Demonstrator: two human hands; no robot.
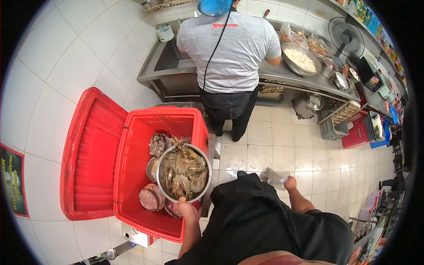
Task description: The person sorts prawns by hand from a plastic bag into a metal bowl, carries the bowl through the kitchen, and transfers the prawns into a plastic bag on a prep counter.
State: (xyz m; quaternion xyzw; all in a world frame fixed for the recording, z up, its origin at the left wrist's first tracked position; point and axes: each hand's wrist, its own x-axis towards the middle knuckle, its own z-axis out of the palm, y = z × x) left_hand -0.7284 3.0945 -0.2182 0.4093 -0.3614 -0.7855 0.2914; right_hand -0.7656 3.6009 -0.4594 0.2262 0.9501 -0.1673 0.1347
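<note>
My left hand [188, 210] grips the near rim of a round metal bowl [209, 176] heaped with raw shrimp [183, 172]. The bowl is over the right side of an open red cooler [132, 185]; whether it rests on anything beneath cannot be seen. Inside the cooler are a small container of pale food [158, 145], a metal container [151, 169] partly behind the bowl, and a container of pinkish meat [151, 198]. Another container of reddish food [172, 208] shows under the bowl's edge. Out to the right, my right hand [290, 183] is closed on a clear plastic bag [274, 177] above the floor.
The cooler's red lid [92, 154] leans back toward the tiled wall. A co-worker in a grey shirt [229, 53] stands at the steel counter [276, 73]. A large bowl of white food [302, 61] and a fan [346, 37] are farther right. A crate [332, 130] sits below.
</note>
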